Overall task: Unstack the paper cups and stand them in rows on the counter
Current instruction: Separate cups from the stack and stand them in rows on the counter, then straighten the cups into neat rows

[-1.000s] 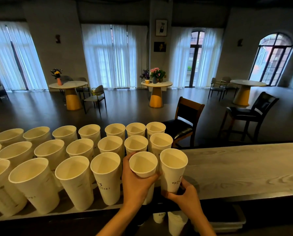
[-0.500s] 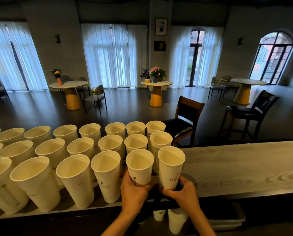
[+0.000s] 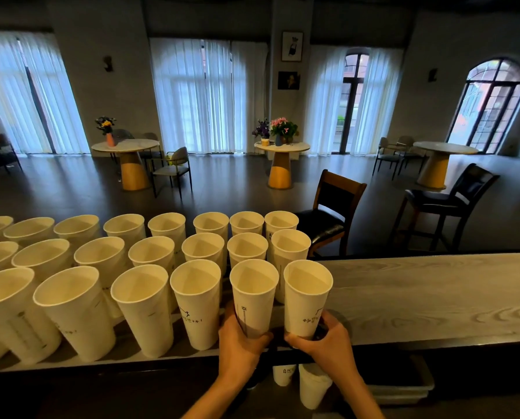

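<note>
While both cups stand at the near row's right end on the counter [image 3: 434, 297], left hand [image 3: 240, 346] fingers wrap one paper cup [image 3: 254, 297], right hand [image 3: 328, 343] another [image 3: 307, 300]; light, crushable, so grip gently low on the wall.

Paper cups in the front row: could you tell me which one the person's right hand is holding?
The rightmost cup at the row's end, gripped near its base by the right hand. Its neighbour is in the left hand.

I brought the cup [image 3: 253, 297] in my left hand [image 3: 239, 343] down, so it now stands in the front row. My right hand [image 3: 322, 340] slid lower on its cup [image 3: 306, 300].
</note>
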A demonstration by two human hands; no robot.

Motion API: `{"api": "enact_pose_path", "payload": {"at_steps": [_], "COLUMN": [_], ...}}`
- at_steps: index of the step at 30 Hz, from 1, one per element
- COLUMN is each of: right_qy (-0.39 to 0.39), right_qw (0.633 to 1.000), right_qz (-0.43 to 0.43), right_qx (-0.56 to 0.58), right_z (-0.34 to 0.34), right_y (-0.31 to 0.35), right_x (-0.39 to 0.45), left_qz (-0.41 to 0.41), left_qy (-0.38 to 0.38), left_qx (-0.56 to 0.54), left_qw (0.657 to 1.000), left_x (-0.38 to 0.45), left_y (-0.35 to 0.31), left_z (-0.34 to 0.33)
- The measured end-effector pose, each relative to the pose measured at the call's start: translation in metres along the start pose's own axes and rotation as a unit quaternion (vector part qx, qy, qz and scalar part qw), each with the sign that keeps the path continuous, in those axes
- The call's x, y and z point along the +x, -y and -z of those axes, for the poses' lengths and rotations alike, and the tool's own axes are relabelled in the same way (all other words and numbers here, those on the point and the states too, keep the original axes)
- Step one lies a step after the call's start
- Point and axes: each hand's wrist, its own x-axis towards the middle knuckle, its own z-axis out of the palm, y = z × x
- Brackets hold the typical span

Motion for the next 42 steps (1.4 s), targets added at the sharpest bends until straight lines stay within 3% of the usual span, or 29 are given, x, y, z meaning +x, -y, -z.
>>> {"api": "enact_pose_path", "payload": {"at_steps": [12,22,25,29,35,42], "right_qy": [0.007,-0.103,-0.171,-0.257,-0.218,-0.123], "right_qw": [1.0,0.993,0.984,0.965,0.975,0.99], "right_qz": [-0.006,0.012,-0.044,-0.048,-0.04,-0.016], "right_qx": [-0.027,-0.059,-0.007,0.025,-0.002,-0.064], "right_z": [-0.003,-0.018,-0.028,-0.049,-0.116,-0.184], "right_y": [-0.006,-0.012,-0.009,0.002,0.037,0.072], "right_x": [-0.01,-0.05,-0.069,-0.096,-0.111,-0.115], "left_qz": [0.022,0.064,0.073,0.061,0.053,0.052], "left_qy": [0.025,0.026,0.049,0.08,0.114,0.077], "left_qx": [0.017,0.025,0.033,0.045,0.082,0.101], "left_qw": [0.999,0.997,0.996,0.994,0.989,0.991], "left_x": [-0.006,-0.03,-0.038,-0.049,-0.056,-0.047], "left_y": [0.014,0.01,0.011,0.02,0.047,0.065], "left_z": [-0.002,0.009,0.017,0.048,0.122,0.193]}}
